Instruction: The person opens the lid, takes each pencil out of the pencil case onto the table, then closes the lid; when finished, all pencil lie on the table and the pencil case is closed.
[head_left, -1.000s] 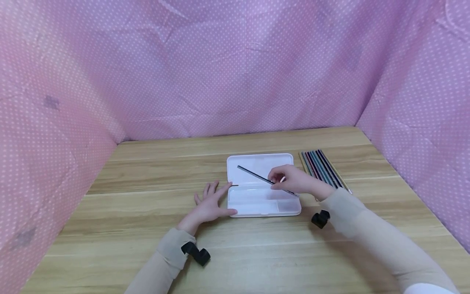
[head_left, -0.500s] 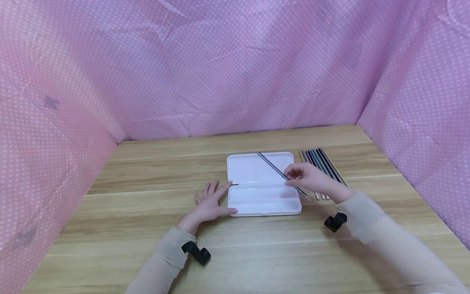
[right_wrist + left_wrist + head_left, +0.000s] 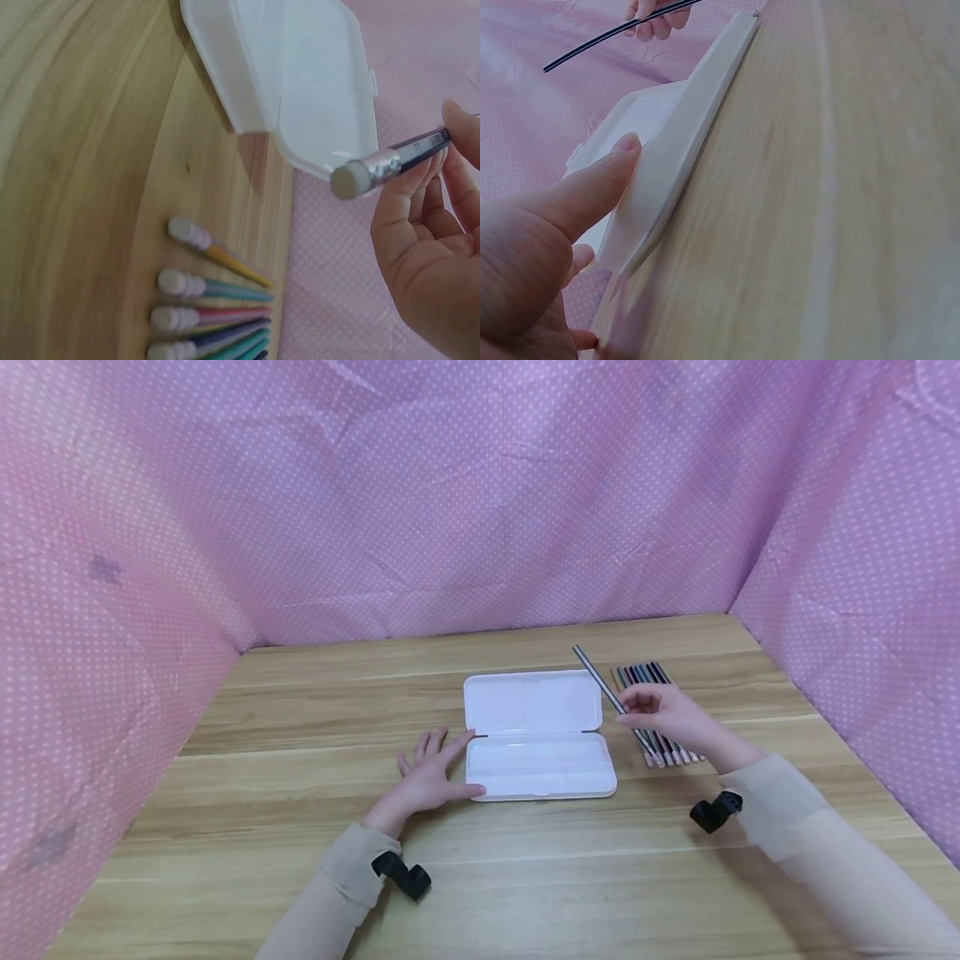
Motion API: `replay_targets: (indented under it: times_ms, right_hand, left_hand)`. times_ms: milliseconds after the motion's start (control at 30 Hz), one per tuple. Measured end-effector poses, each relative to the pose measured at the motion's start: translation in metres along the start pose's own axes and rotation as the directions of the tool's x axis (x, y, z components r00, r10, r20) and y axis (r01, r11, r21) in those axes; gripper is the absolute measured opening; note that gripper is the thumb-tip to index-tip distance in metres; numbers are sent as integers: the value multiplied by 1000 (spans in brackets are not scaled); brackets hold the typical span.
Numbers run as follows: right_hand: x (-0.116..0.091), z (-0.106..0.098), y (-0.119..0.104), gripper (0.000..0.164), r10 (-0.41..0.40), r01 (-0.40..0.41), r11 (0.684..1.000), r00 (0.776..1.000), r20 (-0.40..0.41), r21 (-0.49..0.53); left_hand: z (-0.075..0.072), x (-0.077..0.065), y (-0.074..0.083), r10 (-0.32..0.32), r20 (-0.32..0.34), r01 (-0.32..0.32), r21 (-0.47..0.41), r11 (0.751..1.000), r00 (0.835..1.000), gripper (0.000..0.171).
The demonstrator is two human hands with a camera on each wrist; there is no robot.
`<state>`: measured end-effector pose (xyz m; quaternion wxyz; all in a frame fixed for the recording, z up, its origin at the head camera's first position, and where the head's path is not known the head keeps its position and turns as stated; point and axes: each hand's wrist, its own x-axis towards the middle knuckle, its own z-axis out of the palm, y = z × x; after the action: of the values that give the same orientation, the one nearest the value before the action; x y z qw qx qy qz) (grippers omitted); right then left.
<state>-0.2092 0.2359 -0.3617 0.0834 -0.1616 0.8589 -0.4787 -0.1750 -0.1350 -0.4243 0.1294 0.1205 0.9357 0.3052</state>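
Note:
My right hand (image 3: 660,714) pinches a dark striped pencil (image 3: 597,679) between thumb and fingers, raised above the table to the right of the case. In the right wrist view the pencil's white eraser (image 3: 351,180) and metal band point toward the camera. A white plastic pencil case (image 3: 540,767) lies open and flat, its lid (image 3: 531,703) folded back; no pencils show inside. My left hand (image 3: 426,781) rests at the case's left side with fingers spread, the thumb (image 3: 592,187) touching the near rim and the index fingertip near the hinge.
Several coloured pencils with eraser ends (image 3: 184,281) lie side by side on the wooden table (image 3: 315,710), to the right of the case and partly behind my right hand. A pink dotted cloth (image 3: 480,510) hangs around the table's back and sides.
My right hand has moved right with the pencil, from over the case to over the row of pencils. The left hand has kept its place beside the case.

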Motion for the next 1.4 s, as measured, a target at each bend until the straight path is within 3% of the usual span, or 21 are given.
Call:
replay_targets:
  times_ms: [433, 567, 767, 967, 1133, 1300, 1400]
  right_hand:
    - [-7, -48, 29, 33, 169, -170, 986, 980, -103, 0]
    - [-2, -59, 42, 48, 224, -231, 972, 967, -123, -46]
    - [0, -73, 61, 49, 267, -286, 952, 950, -163, -110]
    - [-4, -85, 74, 53, 317, -343, 912, 938, -143, -226]
    - [-5, -88, 82, 50, 350, -372, 906, 927, -135, -205]
    - [-4, -85, 87, 40, 357, -368, 925, 927, -118, -94]
    - [-3, -83, 89, 38, 350, -364, 924, 929, -120, -116]
  left_hand:
    - [-1, 1, -2, 2, 8, -2, -11, 1000, 1000, 91]
    - [-1, 2, -3, 3, 4, -2, -9, 1000, 1000, 91]
    - [-1, 2, -2, -2, 13, 2, -10, 1000, 1000, 91]
    - [-1, 1, -1, -2, 8, 2, -9, 1000, 1000, 91]
    - [-1, 1, 0, -4, 9, 4, -12, 1000, 1000, 91]
    - [-1, 0, 0, -5, 9, 6, -15, 1000, 1000, 91]
    - [-1, 0, 0, -6, 9, 6, -15, 1000, 1000, 90]
